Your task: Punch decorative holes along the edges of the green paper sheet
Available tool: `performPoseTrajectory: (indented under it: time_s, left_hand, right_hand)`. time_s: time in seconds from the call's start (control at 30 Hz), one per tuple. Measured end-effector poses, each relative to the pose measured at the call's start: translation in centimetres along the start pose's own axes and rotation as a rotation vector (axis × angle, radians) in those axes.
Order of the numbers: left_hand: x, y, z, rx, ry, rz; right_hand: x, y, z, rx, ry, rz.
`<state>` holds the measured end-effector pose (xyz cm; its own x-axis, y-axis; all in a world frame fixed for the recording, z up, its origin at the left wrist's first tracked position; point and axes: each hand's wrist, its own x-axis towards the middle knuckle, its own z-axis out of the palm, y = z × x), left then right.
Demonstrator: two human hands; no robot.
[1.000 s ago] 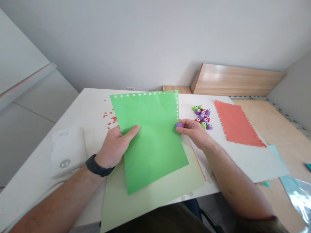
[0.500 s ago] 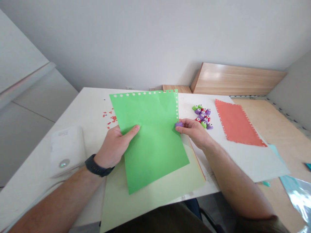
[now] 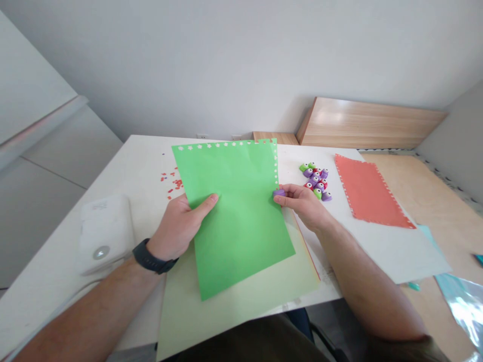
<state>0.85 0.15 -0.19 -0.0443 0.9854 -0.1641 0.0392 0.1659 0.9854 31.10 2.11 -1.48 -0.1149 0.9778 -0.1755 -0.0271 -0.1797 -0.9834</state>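
A green sheet of paper point(image 3: 241, 226) is held up and tilted over the table, with small flower-shaped holes along its top edge and the upper part of its right edge. My left hand point(image 3: 184, 221) grips the sheet's left side, thumb on the front and fingers hidden behind. Between the thumb and fingers of my right hand point(image 3: 302, 201) is a small purple craft punch point(image 3: 279, 192), set on the paper's right edge just below the last holes. Under the sheet lies a stack of pale paper point(image 3: 234, 322).
Several punch-like pieces with eyes point(image 3: 316, 182) cluster right of my right hand. An orange sheet point(image 3: 372, 191) with punched edges lies farther right. Red paper bits point(image 3: 175, 185) are scattered at the left, behind a white device point(image 3: 105, 234) with a cable. A wooden board point(image 3: 370, 123) stands at the back.
Almost nothing differs. The whole view has shifted very slightly; both hands keep their hold on the sheet and the punch.
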Motion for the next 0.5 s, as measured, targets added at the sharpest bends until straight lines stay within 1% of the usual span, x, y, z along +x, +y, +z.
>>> performPoseTrajectory:
  time_s: [0.23,0.4,0.5]
  left_hand:
    - [0.03,-0.20,-0.16,-0.010,-0.028,0.014]
    - [-0.03,0.07,0.06,-0.007,0.006,0.003]
    - [-0.11,0.29,0.16,-0.008,0.008,0.006]
  right_hand:
    - [0.02,0.16,-0.09,-0.001,-0.006,-0.012]
    - [0.03,0.18,-0.13,-0.024,0.003,-0.014]
    - [0.06,0.24,-0.13,-0.027,0.005,-0.019]
